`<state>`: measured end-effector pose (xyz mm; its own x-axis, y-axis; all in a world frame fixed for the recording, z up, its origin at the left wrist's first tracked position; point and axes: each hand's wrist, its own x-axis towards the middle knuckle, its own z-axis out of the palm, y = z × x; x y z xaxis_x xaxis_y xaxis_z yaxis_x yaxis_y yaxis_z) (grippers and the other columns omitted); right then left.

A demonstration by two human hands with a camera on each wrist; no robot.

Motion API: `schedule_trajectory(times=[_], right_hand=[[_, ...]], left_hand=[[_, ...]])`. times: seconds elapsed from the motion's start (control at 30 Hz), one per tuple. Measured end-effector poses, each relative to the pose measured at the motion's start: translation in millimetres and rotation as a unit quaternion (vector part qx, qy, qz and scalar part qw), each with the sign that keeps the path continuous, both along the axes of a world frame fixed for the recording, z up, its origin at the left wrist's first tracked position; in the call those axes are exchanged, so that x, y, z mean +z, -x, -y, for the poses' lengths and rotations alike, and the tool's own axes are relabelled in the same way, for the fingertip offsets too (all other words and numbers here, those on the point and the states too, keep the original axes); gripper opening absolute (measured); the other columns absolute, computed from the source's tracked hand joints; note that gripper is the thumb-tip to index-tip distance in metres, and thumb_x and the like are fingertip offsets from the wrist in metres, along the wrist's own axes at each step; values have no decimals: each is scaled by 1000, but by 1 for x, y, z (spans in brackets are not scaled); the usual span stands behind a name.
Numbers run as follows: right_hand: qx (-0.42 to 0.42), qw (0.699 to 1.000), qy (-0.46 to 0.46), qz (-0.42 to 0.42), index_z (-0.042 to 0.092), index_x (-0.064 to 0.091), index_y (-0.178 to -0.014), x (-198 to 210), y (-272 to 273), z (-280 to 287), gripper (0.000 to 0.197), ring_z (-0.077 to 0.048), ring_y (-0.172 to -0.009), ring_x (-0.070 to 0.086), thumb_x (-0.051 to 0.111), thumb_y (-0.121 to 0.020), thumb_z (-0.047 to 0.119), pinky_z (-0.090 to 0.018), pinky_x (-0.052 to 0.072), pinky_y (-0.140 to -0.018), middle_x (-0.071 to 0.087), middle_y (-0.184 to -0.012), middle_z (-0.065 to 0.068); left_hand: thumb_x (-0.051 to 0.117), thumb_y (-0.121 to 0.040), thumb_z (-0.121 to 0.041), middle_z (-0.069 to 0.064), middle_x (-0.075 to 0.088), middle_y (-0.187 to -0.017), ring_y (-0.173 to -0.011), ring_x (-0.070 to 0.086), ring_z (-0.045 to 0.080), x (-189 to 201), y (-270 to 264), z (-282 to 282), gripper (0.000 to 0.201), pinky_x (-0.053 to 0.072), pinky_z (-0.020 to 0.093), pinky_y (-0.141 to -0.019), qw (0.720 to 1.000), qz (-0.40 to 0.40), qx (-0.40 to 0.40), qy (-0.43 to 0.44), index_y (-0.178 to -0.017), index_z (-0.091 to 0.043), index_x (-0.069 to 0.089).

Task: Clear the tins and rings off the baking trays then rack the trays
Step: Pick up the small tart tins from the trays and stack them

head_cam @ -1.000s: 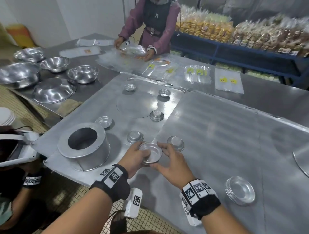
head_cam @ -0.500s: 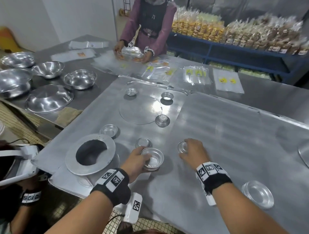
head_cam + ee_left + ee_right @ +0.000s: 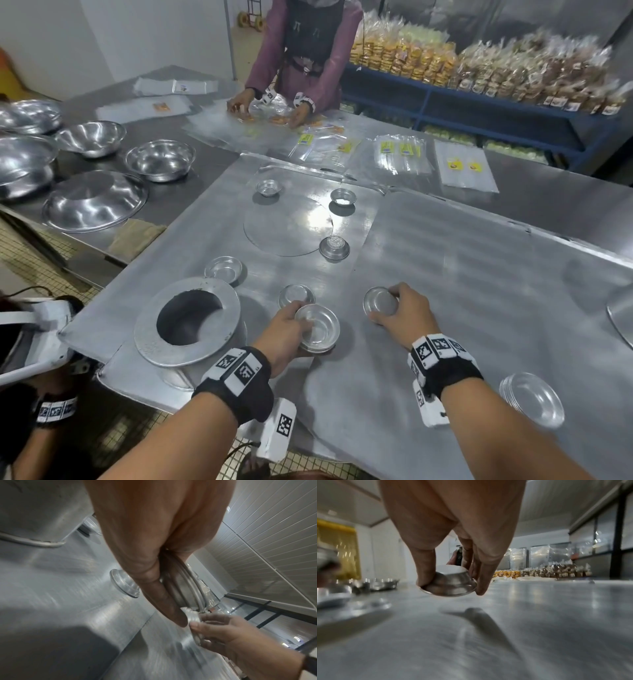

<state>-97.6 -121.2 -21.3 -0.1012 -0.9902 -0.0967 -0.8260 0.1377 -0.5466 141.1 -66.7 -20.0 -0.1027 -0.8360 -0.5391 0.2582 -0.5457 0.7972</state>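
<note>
Two large baking trays (image 3: 462,274) lie side by side on the steel table. My left hand (image 3: 291,329) holds a small stack of nested tins (image 3: 318,330) (image 3: 185,588), rims up. My right hand (image 3: 400,308) pinches one upside-down tin (image 3: 378,301) (image 3: 452,582) by its rim, lifted just off the right tray. Several more small tins stand on the left tray: one (image 3: 296,294) just beyond my left hand, one (image 3: 224,269) by the ring, others (image 3: 334,246) farther back. A tall metal ring (image 3: 188,322) stands at the left tray's near corner.
A stack of shallow tins (image 3: 532,399) sits on the right tray near my right forearm. Steel bowls (image 3: 159,159) stand at the left. Another person (image 3: 301,51) handles plastic bags (image 3: 400,154) at the table's far side. Blue shelves (image 3: 479,99) of packed goods stand behind.
My right hand left the tin stack, reached right to an upside-down tin on the tray seam and has lifted it. The left hand stays holding the stack.
</note>
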Motion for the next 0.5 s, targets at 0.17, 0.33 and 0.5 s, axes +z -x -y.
schedule_trajectory(times=[0.17,0.33,0.5], right_hand=[[49,979,65,188,35,58,-125,22,-19,-20,76,-6,-100,64,91,-57,36,-24,55,-90,57,-116,8],[113,935,135,307,23,57,-118,40,-43,-47,66,-9,-109,63,93,-62,20,-21,53,-92,55,-119,6],[145,934,110,307,21,56,-117,38,-55,-62,65,-6,-109,65,92,-63,23,-30,51,-100,66,-114,9]], left_hand=[[48,-93,12,33,61,-115,-108,60,61,5,3,-1,32,55,66,-85,1000,19,-2,-8,-118,-5,58],[56,-93,0,38,59,-125,-100,65,51,11,9,0,26,60,59,-77,1000,-8,8,-16,-118,4,60],[46,-104,-44,22,73,-109,-90,71,33,12,11,0,48,55,56,-92,999,-43,-14,-22,-118,-4,69]])
